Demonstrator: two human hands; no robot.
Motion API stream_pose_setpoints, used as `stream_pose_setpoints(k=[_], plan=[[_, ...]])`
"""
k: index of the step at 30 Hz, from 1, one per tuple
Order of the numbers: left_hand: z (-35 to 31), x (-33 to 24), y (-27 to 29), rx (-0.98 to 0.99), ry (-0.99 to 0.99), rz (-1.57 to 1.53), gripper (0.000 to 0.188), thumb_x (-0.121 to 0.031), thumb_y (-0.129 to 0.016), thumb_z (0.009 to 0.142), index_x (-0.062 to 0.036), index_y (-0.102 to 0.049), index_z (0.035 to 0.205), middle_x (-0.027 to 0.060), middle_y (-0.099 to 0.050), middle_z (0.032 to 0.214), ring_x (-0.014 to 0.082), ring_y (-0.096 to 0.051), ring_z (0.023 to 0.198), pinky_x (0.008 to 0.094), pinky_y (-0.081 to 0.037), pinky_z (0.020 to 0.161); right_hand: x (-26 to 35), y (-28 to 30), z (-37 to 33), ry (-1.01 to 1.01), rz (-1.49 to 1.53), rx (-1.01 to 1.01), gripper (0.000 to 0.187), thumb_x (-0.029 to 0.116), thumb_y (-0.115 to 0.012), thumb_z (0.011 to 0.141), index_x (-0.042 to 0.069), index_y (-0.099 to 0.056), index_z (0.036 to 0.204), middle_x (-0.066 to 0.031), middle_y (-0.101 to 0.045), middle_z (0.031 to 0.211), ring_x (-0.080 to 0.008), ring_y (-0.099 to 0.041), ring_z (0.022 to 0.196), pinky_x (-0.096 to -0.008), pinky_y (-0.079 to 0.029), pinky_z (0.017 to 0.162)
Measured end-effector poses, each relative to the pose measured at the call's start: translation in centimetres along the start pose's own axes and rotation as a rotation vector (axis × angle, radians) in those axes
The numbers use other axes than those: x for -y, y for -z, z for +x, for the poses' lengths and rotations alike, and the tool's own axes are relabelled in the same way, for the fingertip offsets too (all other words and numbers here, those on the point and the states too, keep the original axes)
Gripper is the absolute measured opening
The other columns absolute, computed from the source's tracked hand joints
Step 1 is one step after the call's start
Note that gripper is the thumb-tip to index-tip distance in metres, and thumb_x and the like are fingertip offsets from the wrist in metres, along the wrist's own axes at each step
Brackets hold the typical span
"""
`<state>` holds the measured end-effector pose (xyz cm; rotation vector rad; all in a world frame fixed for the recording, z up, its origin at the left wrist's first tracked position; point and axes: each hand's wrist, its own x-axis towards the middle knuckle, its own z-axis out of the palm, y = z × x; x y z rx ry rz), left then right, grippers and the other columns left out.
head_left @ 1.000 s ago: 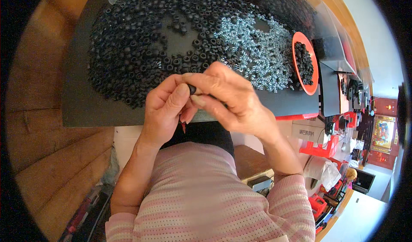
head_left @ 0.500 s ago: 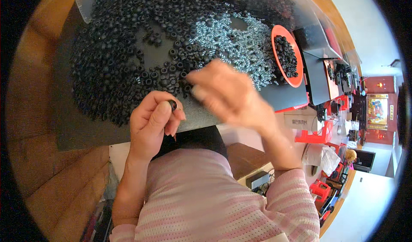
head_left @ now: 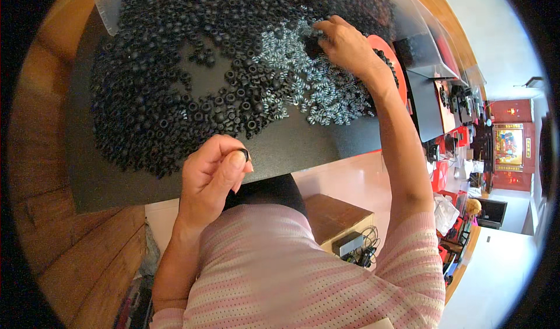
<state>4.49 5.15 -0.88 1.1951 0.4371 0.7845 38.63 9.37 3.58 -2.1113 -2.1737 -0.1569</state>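
Observation:
My left hand (head_left: 213, 174) is closed near the table's front edge, pinching a small black ring-shaped part (head_left: 244, 154) between thumb and forefinger. Its fingers hide much of that part. My right hand (head_left: 347, 46) is stretched out over the far side of a heap of small silver coil springs (head_left: 335, 92). Its fingers are bent downward and apart, with no object visible between them; the fingertips are partly in shadow. Left of the springs spreads a broad heap of black ring-shaped parts (head_left: 134, 107).
A red-orange dish (head_left: 398, 66) of black parts stands partly behind my right forearm. Clear plastic panels (head_left: 429, 40) rise at the far right. The dark mat (head_left: 297, 145) shows along the front edge. Below the table sits a wooden box (head_left: 335, 215) beside a power adapter with cables (head_left: 350, 244).
My right hand has moved away from near my left hand, up and right over the springs. The left hand keeps its pinch, having shifted only slightly.

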Motion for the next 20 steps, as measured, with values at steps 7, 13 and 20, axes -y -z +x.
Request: stream_pose_setpoints(k=[7,13,20], plan=[[0.2,-0.2,0.0,-0.028,0.015,-0.003,0.018,-0.017,-0.046,0.096,-0.0031,-0.054,0.087,0.0047,-0.059,0.074,0.0043,-0.042,0.049,0.0199,-0.033,0.043,0.9,1.3,-1.2,-0.053,0.483,-0.005,0.032,0.012,-0.064,0.082,0.003,-0.060,0.113,-0.0107,-0.065,0.094,-0.0222,-0.062,0.084,-0.0324,-0.048,0.075],[0.3,-0.2,0.1,-0.015,0.020,-0.009,0.021,-0.021,-0.047,0.097,-0.0029,-0.054,0.089,0.0050,-0.059,0.074,0.0042,-0.042,0.049,0.0198,-0.033,0.043,0.6,2.2,-1.8,-0.034,0.232,0.254,0.032,0.013,-0.066,0.082,0.003,-0.060,0.112,-0.0100,-0.063,0.093,-0.0201,-0.061,0.084,-0.0318,-0.048,0.072],[0.3,-0.1,0.2,0.006,0.004,-0.017,0.027,-0.029,-0.052,0.096,-0.0029,-0.054,0.090,0.0058,-0.059,0.077,0.0053,-0.043,0.050,0.0198,-0.033,0.044,-0.6,0.3,-0.9,0.082,0.115,-0.026,0.034,0.010,-0.065,0.079,0.004,-0.059,0.112,-0.0184,-0.060,0.102,-0.0313,-0.062,0.093,-0.0401,-0.048,0.079]])
